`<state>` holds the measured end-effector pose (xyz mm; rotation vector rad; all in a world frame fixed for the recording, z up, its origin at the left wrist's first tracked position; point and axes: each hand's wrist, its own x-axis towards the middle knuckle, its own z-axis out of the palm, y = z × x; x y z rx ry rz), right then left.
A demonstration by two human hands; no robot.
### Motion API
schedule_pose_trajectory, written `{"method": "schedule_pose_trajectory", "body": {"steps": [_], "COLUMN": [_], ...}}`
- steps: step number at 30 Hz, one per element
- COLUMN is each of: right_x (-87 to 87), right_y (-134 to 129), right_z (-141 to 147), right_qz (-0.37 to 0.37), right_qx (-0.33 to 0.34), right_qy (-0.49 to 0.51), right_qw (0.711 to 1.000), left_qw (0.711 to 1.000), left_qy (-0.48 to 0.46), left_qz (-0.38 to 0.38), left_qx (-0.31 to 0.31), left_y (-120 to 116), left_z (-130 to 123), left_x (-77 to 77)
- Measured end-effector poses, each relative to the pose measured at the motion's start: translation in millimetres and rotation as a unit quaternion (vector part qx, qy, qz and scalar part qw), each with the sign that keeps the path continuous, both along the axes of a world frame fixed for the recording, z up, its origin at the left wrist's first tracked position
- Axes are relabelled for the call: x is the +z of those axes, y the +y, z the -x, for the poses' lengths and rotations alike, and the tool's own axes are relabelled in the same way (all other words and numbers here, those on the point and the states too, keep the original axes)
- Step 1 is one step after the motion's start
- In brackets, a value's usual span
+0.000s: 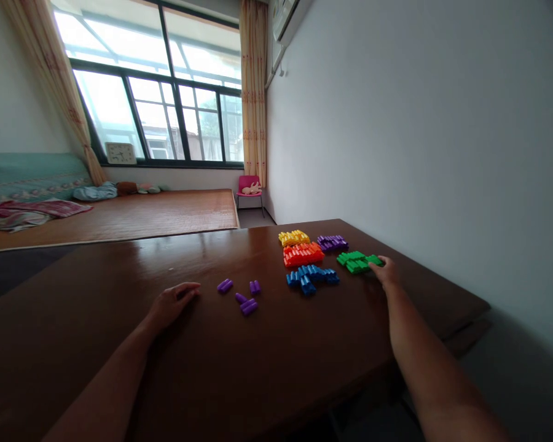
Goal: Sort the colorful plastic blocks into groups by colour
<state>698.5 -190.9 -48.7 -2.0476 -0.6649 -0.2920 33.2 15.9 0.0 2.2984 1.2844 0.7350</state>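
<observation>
My right hand (385, 271) reaches to the right end of a group of green ridged plastic pieces (356, 262), its thumb and fingers closed around the end green piece (374, 260). My left hand (174, 302) rests on the table, fingers loosely curved with a gap at the thumb, and nothing shows in it. To its right lie several loose purple plastic pieces, among them a double-tube piece (225, 285), a small upright-looking one (255, 286) and a nearer one (249, 307). Blue pieces (311, 277) lie between the two hands, nearer the right.
Orange-red pieces (303, 254), yellow pieces (294, 237) and a purple group (332, 243) sit behind the blue ones on the dark brown table (203, 368). A white wall (396, 135) borders the right side. Beyond stand a bed (179, 212) and a pink chair (249, 185).
</observation>
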Motion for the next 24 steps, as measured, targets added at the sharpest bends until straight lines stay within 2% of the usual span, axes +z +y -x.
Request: {"method": "schedule_pose_trajectory", "body": {"steps": [8,14,24], "right_x": [1.7,0.4,-3.8], "right_y": [2.1,-2.7,-0.6], "right_z": [3.3,2.6,2.2], "right_qz": [0.01,0.019,0.004], "right_qx": [0.028,-0.008,0.02], "right_qy": [0.022,0.021,0.02], "right_qw": [0.999,1.0,1.0], "left_qw": [1.0,1.0,1.0], "left_qy": [-0.009,-0.006,-0.01], "left_qz": [0.024,0.018,0.018], "left_qx": [-0.004,0.013,0.012], "left_y": [-0.4,-2.3,-5.4], "left_z": [0.3,-1.5,-2.3], "left_x": [1.5,2.3,5.2]}}
